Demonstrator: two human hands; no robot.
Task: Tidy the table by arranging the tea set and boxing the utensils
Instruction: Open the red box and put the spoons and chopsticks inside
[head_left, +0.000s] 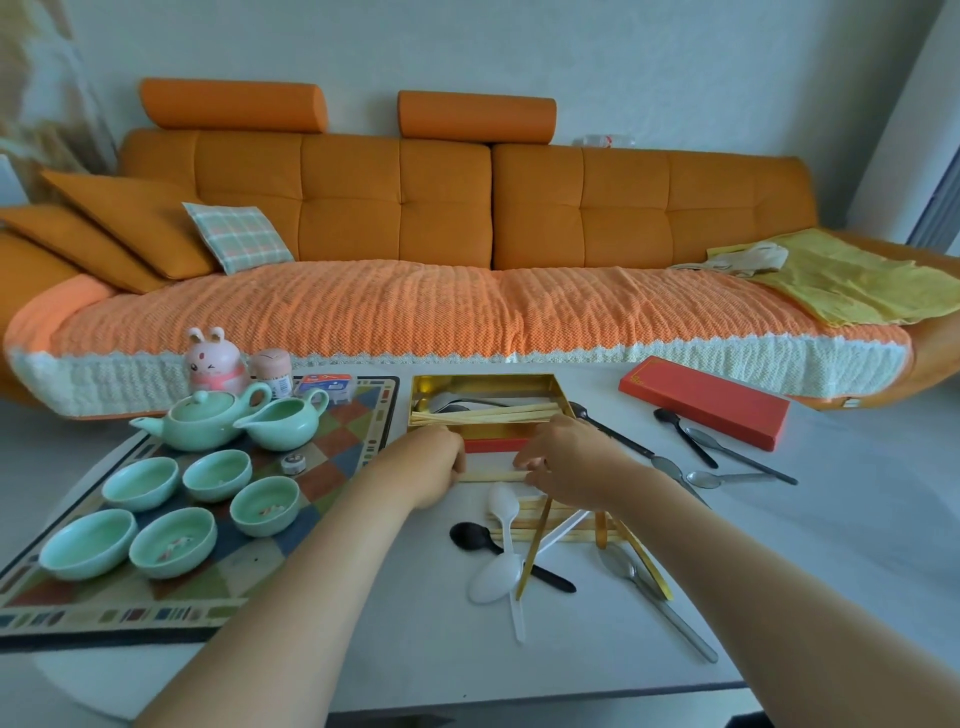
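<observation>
The gold box (562, 391) sits open at the far middle of the table (841, 525), with metal spoons (457, 401) and pale chopsticks (498, 414) lying lengthwise inside. Just near of it I hold a pair of chopsticks (493, 475) level: my left hand (431, 467) curls round the left end and my right hand (566, 462) pinches the right end. The red lid (706, 408) lies well to the right. Nearer me is a crossed heap of chopsticks (561, 525) with white, black and metal spoons; more spoons (722, 467) lie right of my right hand. On the checked mat (337, 447) at left stand the green teapot (205, 418), pitcher (288, 423) and five cups (215, 475).
</observation>
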